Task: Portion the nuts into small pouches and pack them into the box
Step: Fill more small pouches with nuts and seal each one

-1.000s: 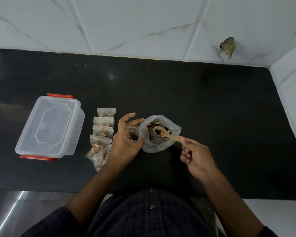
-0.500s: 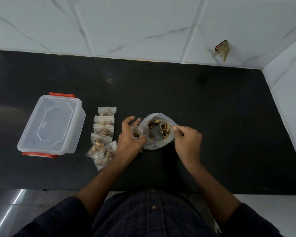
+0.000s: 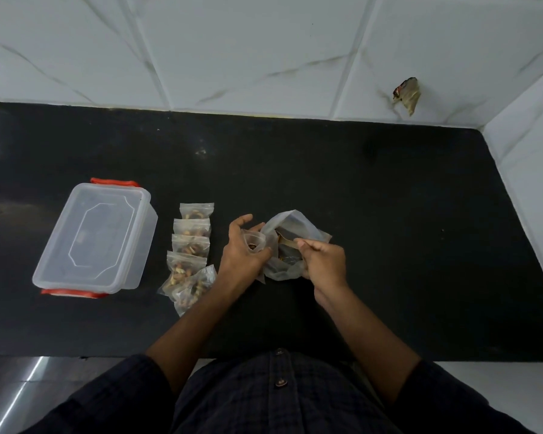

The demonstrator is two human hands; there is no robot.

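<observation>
My left hand grips a small clear pouch, held open, with a few nuts at its bottom. Just right of it stands the large plastic bag of nuts. My right hand pinches a wooden spoon whose bowl is dipped down inside that bag. Several filled pouches lie in a column on the black counter to the left. Farther left sits the clear box with red latches and its lid on.
The black counter ends at a white tiled wall behind and on the right. A torn scrap sticks to the back wall. My dark checked shirt fills the bottom of the view.
My right hand moved left and forward, pushing the spoon from above the big bag down into it. The left hand kept hold of the small pouch.
</observation>
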